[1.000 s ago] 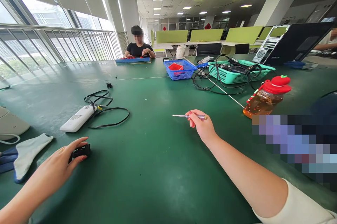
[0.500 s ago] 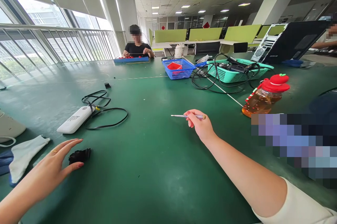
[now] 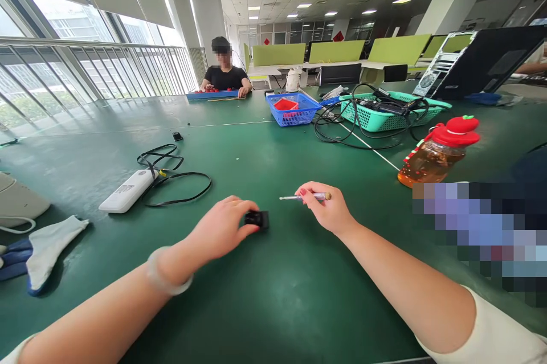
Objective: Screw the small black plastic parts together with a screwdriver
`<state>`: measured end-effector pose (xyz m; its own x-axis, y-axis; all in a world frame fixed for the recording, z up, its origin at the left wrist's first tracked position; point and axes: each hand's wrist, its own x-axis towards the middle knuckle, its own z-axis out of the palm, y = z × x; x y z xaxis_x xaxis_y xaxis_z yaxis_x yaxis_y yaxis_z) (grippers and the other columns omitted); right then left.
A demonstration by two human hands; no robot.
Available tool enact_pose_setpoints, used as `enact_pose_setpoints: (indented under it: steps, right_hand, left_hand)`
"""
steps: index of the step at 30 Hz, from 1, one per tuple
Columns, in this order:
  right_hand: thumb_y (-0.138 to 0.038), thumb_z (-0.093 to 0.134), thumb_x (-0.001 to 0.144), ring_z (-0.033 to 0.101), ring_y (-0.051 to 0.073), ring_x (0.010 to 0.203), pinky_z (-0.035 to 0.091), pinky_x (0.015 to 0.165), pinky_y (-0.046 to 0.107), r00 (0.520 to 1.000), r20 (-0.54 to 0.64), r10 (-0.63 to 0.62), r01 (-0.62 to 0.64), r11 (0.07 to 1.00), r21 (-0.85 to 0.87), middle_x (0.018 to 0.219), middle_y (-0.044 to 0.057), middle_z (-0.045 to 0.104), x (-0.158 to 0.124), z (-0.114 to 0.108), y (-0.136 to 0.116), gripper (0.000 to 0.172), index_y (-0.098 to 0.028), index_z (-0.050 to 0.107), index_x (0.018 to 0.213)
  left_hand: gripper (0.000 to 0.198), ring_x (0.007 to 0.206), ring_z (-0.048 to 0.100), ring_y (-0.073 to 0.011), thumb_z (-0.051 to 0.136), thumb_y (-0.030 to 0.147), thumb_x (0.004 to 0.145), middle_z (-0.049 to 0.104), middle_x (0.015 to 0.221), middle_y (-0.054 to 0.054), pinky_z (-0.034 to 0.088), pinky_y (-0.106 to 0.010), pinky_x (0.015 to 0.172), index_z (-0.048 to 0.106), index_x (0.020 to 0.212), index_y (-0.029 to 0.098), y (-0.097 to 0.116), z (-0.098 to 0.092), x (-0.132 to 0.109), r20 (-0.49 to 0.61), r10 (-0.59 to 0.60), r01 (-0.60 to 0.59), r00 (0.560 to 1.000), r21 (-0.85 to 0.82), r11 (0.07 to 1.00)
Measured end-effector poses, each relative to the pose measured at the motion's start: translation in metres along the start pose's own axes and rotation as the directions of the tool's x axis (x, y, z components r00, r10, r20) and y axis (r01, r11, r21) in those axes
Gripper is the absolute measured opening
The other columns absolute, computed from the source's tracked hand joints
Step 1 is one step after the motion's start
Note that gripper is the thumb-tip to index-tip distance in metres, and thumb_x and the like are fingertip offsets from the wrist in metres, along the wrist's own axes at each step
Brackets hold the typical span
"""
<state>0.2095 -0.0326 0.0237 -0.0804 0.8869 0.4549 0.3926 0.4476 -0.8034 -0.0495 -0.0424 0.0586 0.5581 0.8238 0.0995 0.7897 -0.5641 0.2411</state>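
Near the middle of the green table, my left hand is closed around a small black block-shaped part, whose right end sticks out past the fingertips. What the part is, I cannot make out. To its right, my right hand grips a slim screwdriver by its clear handle. The thin metal shaft points left, toward the black part, with a gap between tip and part.
A white power bank with a black cable lies left. Gloves rest at the left edge. Farther off are a blue basket, a green basket of cables, a red-lidded bottle and a seated person.
My left hand has closed on the black part and carried it from the left to the middle, near the screwdriver. The right hand has barely moved.
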Motion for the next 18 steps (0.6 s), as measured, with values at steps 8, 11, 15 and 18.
enact_pose_setpoints:
  steps: [8, 11, 15, 18]
  right_hand:
    - [-0.032, 0.044, 0.095, 0.045, 0.012, 0.050, 0.037, 0.051, 0.026, 0.965, -0.157, -0.210, 0.205, 0.978, -0.049, 0.055, -0.002, 0.049, -0.007, -0.008, -0.011, 0.031, -0.021, 0.055, 0.068]
    - [-0.022, 0.043, 0.092, 0.046, 0.012, 0.051, 0.038, 0.052, 0.026, 0.942, -0.078, -0.326, 0.322, 0.945, -0.061, 0.058, -0.002, 0.051, -0.009, -0.007, -0.016, 0.026, -0.021, 0.053, 0.068]
    - [-0.015, 0.045, 0.088, 0.048, 0.013, 0.054, 0.040, 0.055, 0.026, 0.882, 0.084, -0.464, 0.469, 0.881, -0.064, 0.061, -0.001, 0.054, -0.010, -0.003, -0.021, 0.020, -0.022, 0.052, 0.070]
    - [-0.013, 0.045, 0.085, 0.047, 0.013, 0.055, 0.039, 0.055, 0.026, 0.849, 0.140, -0.509, 0.523, 0.848, -0.088, 0.061, -0.001, 0.054, -0.011, 0.000, -0.022, 0.017, -0.022, 0.052, 0.072]
  left_hand:
    - [0.029, 0.105, 0.061, -0.0265, 0.062, 0.034, 0.087, 0.072, 0.107, -0.005, 0.050, -0.040, 0.092, 0.065, 0.115, 0.024, 0.009, 0.047, 0.062, -0.062, 0.018, -0.028, 0.998, -0.169, 0.985]
    - [0.038, 0.109, 0.060, -0.0254, 0.067, 0.037, 0.084, 0.071, 0.113, -0.004, 0.049, -0.039, 0.096, 0.064, 0.120, 0.025, 0.001, 0.056, 0.063, -0.087, -0.025, 0.000, 0.996, -0.278, 0.961]
    - [0.037, 0.110, 0.060, -0.0257, 0.071, 0.037, 0.080, 0.072, 0.115, -0.003, 0.047, -0.040, 0.100, 0.067, 0.116, 0.025, -0.003, 0.059, 0.063, -0.087, -0.016, -0.012, 0.996, -0.316, 0.949]
    - [0.036, 0.109, 0.061, -0.0256, 0.073, 0.036, 0.078, 0.072, 0.114, -0.002, 0.046, -0.040, 0.101, 0.068, 0.113, 0.025, -0.002, 0.057, 0.064, -0.087, 0.002, -0.031, 0.996, -0.326, 0.945]
